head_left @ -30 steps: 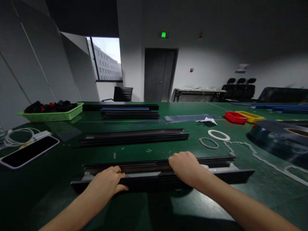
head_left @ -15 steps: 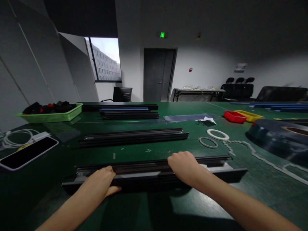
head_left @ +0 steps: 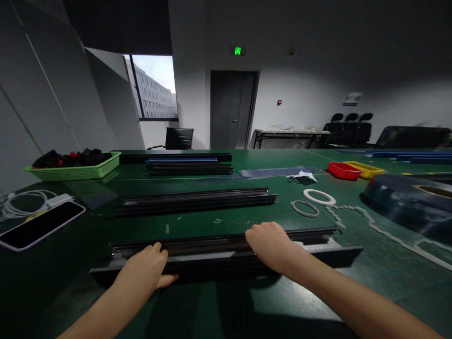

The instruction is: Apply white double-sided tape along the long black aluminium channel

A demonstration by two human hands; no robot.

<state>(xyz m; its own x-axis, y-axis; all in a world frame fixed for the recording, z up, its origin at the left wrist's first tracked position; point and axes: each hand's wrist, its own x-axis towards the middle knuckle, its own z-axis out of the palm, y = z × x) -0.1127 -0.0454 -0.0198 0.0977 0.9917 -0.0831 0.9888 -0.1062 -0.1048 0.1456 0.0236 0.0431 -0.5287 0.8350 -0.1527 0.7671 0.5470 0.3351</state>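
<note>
A long black rail bundle [head_left: 219, 256] lies crosswise on the green table [head_left: 226, 310], close to me. My left hand [head_left: 146, 267] is curled over its left part, fingers on top and thumb at the near side. Over the middle-right part my right hand [head_left: 270, 245] is wrapped with its fingers closed around the bundle's top. A pale grey strip shows along the bundle between the hands and at its right end.
A second black rail bundle [head_left: 196, 200] lies further back, and a third stack [head_left: 189, 167] beyond it. A phone [head_left: 40, 226] and white cable sit left, a green basket [head_left: 76, 167] behind. Two tape rings [head_left: 312, 202], red and yellow trays [head_left: 355, 170] and a large blue roll [head_left: 406, 200] lie right.
The near rail bundle slid left with both hands during the first half second. Since then nothing has visibly moved.
</note>
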